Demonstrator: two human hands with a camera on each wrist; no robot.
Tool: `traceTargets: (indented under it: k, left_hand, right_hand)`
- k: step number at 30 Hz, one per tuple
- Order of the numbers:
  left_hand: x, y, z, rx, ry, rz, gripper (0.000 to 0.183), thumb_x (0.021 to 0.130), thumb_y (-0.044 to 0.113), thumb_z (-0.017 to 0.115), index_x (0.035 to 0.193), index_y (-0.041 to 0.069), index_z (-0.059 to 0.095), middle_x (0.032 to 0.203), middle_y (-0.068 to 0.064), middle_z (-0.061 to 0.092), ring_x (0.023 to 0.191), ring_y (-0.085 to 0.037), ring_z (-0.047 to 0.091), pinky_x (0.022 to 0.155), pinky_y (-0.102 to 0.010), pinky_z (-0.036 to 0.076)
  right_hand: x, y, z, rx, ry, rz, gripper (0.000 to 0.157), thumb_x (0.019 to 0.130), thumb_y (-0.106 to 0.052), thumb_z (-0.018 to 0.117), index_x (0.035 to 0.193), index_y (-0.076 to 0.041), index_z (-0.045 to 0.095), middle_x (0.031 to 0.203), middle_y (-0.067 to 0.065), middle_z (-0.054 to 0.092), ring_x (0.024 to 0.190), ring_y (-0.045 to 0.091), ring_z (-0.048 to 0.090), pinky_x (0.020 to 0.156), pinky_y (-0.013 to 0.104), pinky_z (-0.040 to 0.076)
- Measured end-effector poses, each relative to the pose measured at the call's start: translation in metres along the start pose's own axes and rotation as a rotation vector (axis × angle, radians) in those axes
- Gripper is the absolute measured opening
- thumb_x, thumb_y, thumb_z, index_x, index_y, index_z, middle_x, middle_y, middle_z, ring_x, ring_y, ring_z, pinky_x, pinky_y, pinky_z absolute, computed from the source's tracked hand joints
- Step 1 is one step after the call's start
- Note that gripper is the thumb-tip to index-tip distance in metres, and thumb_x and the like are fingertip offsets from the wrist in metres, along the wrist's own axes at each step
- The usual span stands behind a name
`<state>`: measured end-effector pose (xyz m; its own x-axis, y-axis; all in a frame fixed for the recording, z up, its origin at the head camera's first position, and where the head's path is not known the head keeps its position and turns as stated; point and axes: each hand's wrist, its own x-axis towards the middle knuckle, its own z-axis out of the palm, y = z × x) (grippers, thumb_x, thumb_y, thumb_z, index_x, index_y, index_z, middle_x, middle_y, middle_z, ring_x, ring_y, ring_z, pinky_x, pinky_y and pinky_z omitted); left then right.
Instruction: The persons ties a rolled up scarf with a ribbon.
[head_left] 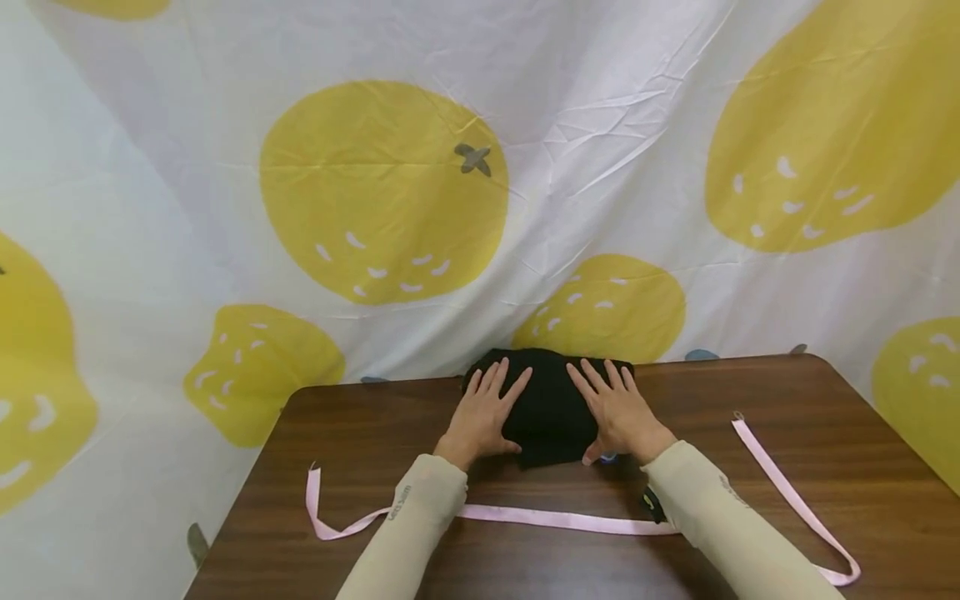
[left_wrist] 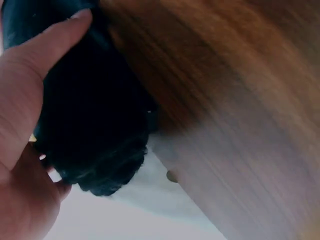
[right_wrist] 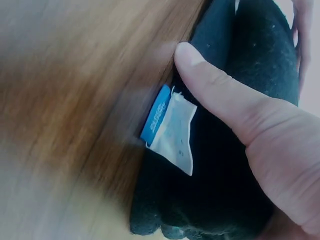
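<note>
A folded black cloth (head_left: 553, 408) lies in a thick bundle at the back edge of the table. On its left part rests my left hand (head_left: 480, 412), fingers spread and fairly straight. My right hand (head_left: 621, 414) lies on the right part in much the same way. In the right wrist view, a white label (right_wrist: 175, 135) and a blue tag (right_wrist: 156, 115) stick out of the cloth beside my right thumb (right_wrist: 220, 87). The left wrist view shows my left thumb (left_wrist: 55, 42) on the cloth, whose bunched end reaches the table's edge.
A pink ribbon (head_left: 555, 518) with small metal ends runs across the brown wooden table (head_left: 360, 442), passing under my forearms and turning up at both sides. Behind the table hangs a white curtain (head_left: 600, 167) with yellow fruit prints, close to its back edge.
</note>
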<state>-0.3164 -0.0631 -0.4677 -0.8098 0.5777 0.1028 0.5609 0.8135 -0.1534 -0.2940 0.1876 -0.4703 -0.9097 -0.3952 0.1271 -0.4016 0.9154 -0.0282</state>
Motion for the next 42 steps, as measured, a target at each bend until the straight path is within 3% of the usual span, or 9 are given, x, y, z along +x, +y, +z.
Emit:
traceTargets:
  k: [6,18,27,33,42]
  left_hand:
    - [0.003,0.007,0.005,0.128,-0.027,-0.046,0.126,0.072,0.063,0.079,0.159,0.028,-0.004,0.165,-0.015,0.013,0.148,-0.028,0.024,0.120,-0.046,0.021]
    - [0.014,0.016,0.011,0.270,0.008,-0.077,0.126,0.074,0.053,0.083,0.159,0.025,-0.007,0.158,-0.015,0.031,0.139,-0.028,0.038,0.111,-0.045,0.036]
    - [0.019,0.019,0.016,0.395,0.042,-0.086,0.116,0.081,0.046,0.078,0.159,0.023,-0.005,0.140,-0.008,0.048,0.126,-0.024,0.046,0.102,-0.042,0.041]
    - [0.023,0.020,0.018,0.438,0.051,-0.084,0.113,0.079,0.045,0.080,0.160,0.018,0.004,0.131,-0.008,0.054,0.123,-0.024,0.049,0.099,-0.042,0.041]
    - [0.019,0.025,0.012,0.424,0.016,-0.075,0.105,0.076,0.054,0.077,0.156,0.019,0.019,0.131,-0.009,0.056,0.125,-0.028,0.048,0.107,-0.046,0.036]
  right_hand:
    - [-0.001,0.003,0.000,0.016,0.013,-0.038,0.135,0.052,-0.045,0.096,0.157,-0.007,0.020,0.158,0.022,0.029,0.138,0.052,0.032,0.112,0.063,0.025]
    - [0.001,0.001,0.003,-0.114,0.037,-0.077,0.122,0.062,-0.026,0.095,0.156,-0.003,0.020,0.152,0.029,0.034,0.126,0.046,0.049,0.106,0.057,0.038]
    - [0.003,0.002,0.015,-0.168,0.229,-0.169,0.105,0.065,-0.006,0.090,0.151,0.000,0.030,0.127,0.031,0.055,0.110,0.042,0.060,0.095,0.050,0.049]
    - [0.007,0.005,0.015,-0.121,0.262,-0.219,0.097,0.065,0.002,0.086,0.148,0.002,0.035,0.123,0.029,0.060,0.106,0.040,0.063,0.092,0.050,0.050]
    - [0.005,0.015,0.008,0.073,0.155,-0.213,0.096,0.065,0.012,0.080,0.149,-0.001,0.036,0.130,0.023,0.059,0.110,0.043,0.061,0.096,0.054,0.047]
